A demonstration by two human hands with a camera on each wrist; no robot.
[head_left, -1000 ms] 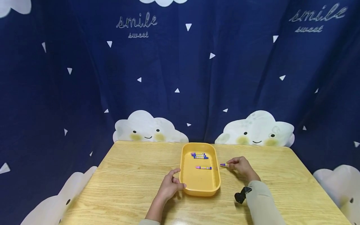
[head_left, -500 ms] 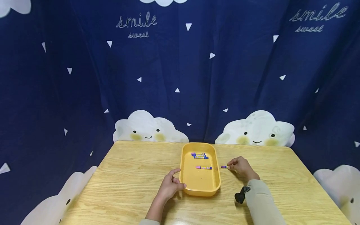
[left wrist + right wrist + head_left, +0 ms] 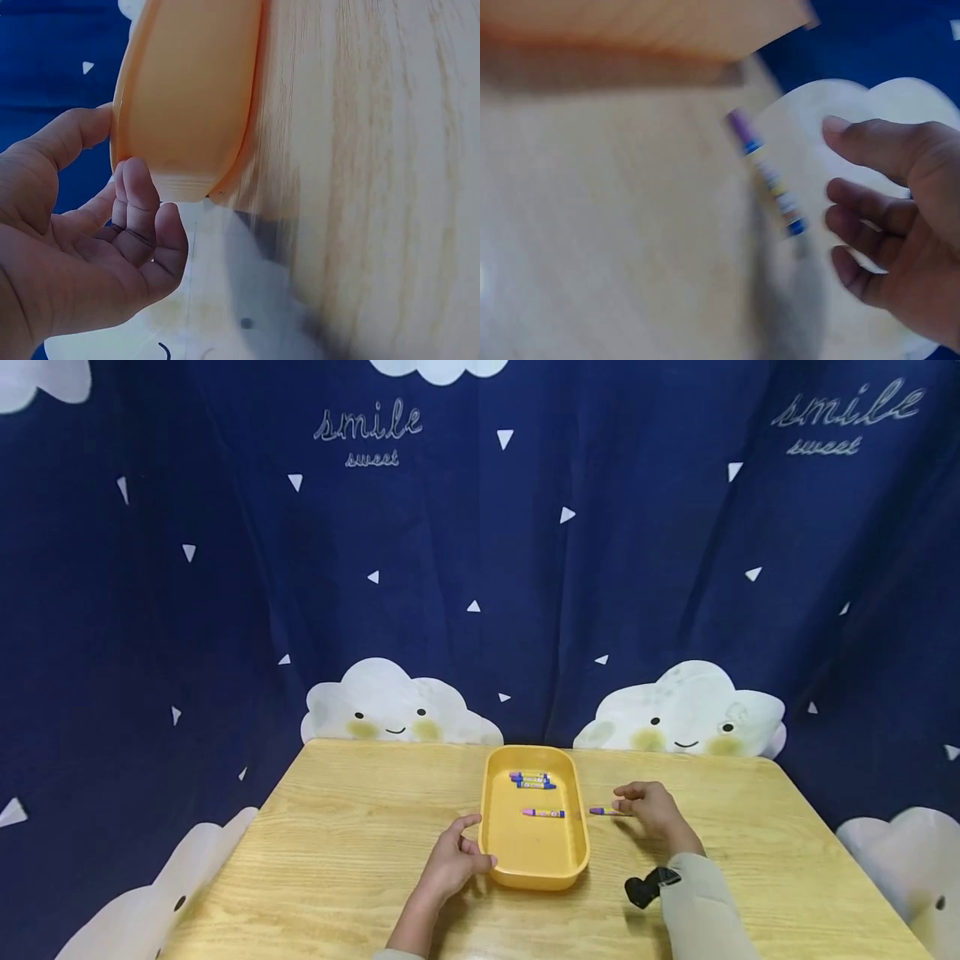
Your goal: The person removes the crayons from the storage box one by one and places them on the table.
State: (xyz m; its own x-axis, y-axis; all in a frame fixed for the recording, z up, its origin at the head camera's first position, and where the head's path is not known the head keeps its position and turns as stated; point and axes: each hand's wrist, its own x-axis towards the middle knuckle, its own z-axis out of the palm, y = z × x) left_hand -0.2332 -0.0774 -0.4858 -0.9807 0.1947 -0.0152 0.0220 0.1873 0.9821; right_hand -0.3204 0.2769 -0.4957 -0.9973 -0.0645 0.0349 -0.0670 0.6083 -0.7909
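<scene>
The right hand point(image 3: 654, 810) had come off the slim purple-tipped wax crayon point(image 3: 769, 174), fingers parted, leaving it loose on the pale wooden table point(image 3: 360, 827), just beside the rectangular yellow plastic tray point(image 3: 534, 880), whose near-left corner the left hand point(image 3: 450, 860) gripped.

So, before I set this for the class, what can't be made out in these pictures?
- Yellow tray, left wrist view: its upper part is cut off by the top edge.
- Loose purple-tipped crayon, right wrist view: blur makes the wrapper print unreadable.
- Grouped crayons, head view: wrapper print is too small to read.
- Right hand, right wrist view: its wrist is cut off by the right edge.
</scene>
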